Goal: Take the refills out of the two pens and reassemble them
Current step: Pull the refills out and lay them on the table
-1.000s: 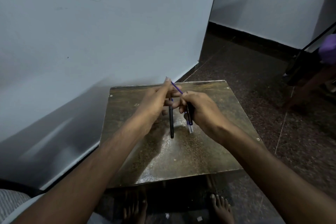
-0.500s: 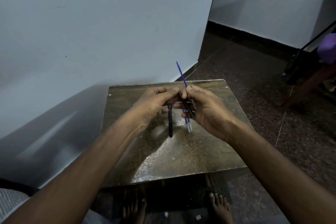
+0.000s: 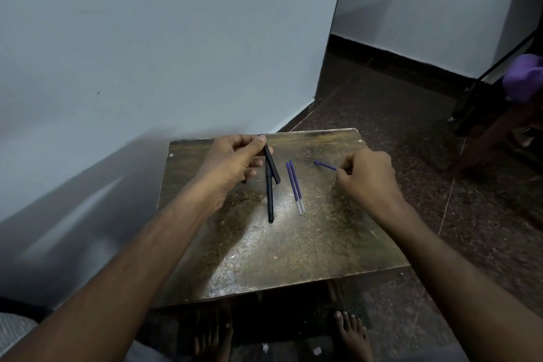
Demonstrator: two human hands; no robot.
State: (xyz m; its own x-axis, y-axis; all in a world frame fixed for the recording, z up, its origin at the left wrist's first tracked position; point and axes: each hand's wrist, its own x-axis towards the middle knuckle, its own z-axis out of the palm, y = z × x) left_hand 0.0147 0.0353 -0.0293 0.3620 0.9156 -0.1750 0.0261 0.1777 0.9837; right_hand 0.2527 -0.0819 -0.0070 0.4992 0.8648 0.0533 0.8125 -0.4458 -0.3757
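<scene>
Pale blue-grey walls (image 3: pixel 147 53) close off the left and far sides of the room, meeting at a corner with a dark skirting band along the far wall's foot. Below them runs a dark speckled stone floor (image 3: pixel 382 114), crossed by thin joint lines. At the right edge stands dark furniture with a purple cloth (image 3: pixel 524 79) draped on it.

A small square table (image 3: pixel 293 258) sits against the left wall, its brown top worn, mottled and glossy where light strikes the middle; small screw heads mark its far corners. Bare feet (image 3: pixel 351 335) show on the floor under its near edge.

The person's left hand (image 3: pixel 232 161) is raised over the table's far left part, fingers and thumb curled round a short black pen barrel (image 3: pixel 271 166) that slants down to the right. Just beneath it a second black pen (image 3: pixel 269 197) lies flat on the top, pointing toward the near edge. Beside that pen, to its right, two purple refills (image 3: pixel 294 186) lie side by side, touching or nearly so, their clear ends nearer the person.

The right hand (image 3: pixel 367 179) hovers over the table's far right part, fingertips pinching a third purple refill (image 3: pixel 324 165) whose free end points left, low over the surface.
</scene>
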